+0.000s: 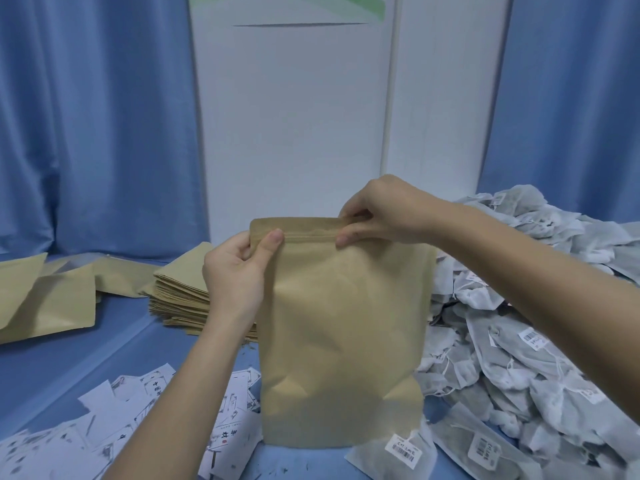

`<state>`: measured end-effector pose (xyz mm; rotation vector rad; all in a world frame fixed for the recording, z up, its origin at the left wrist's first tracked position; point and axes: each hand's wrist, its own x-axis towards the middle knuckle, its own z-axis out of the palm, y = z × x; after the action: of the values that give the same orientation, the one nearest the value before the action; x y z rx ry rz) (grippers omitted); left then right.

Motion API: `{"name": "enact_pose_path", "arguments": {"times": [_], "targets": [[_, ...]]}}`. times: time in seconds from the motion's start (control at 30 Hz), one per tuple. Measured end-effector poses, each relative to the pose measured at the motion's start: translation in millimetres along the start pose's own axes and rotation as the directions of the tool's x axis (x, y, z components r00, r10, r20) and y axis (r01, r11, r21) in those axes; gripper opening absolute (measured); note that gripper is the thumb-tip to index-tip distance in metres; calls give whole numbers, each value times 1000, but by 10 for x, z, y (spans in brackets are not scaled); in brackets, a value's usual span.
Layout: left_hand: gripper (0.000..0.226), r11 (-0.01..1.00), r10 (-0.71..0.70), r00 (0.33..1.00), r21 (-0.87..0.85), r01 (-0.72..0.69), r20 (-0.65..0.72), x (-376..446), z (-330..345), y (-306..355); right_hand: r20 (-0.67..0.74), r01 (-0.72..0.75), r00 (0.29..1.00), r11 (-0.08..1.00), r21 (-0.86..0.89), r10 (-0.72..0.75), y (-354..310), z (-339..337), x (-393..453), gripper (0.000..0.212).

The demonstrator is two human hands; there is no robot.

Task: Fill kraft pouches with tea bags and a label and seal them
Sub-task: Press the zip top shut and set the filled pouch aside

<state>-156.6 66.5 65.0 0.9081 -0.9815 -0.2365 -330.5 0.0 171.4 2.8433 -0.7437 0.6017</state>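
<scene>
A bulging kraft pouch [343,334] stands upright on the blue table in front of me. My left hand [239,268] grips its top left corner, thumb pressed on the zip strip. My right hand [377,209] pinches the zip strip at the top right, thumb in front and fingers behind. The strip between my hands looks pressed flat. What is inside the pouch is hidden.
A large heap of grey tea bags [526,327] with barcode tags fills the right side. White printed labels [114,420] lie scattered at the front left. A stack of flat kraft pouches [180,292] sits behind my left hand, with filled pouches [45,303] lying far left. Blue curtains hang behind.
</scene>
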Motion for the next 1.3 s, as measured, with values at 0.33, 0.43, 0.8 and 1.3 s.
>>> {"name": "enact_pose_path", "arguments": {"times": [0.33, 0.43, 0.8, 1.3], "targets": [[17, 999, -34, 999, -20, 34, -11, 31, -39, -39, -79, -26, 997, 999, -33, 24, 301, 49, -190, 31], [14, 998, -50, 998, -45, 48, -39, 50, -53, -49, -106, -49, 993, 999, -22, 46, 415, 34, -261, 32], [20, 996, -57, 998, -68, 56, -11, 32, -43, -110, -303, -149, 945, 987, -59, 124, 597, 219, -383, 56], [27, 861, -497, 814, 53, 506, 299, -298, -284, -629, 263, -342, 888, 162, 925, 377, 500, 1589, -1152, 51]]}}
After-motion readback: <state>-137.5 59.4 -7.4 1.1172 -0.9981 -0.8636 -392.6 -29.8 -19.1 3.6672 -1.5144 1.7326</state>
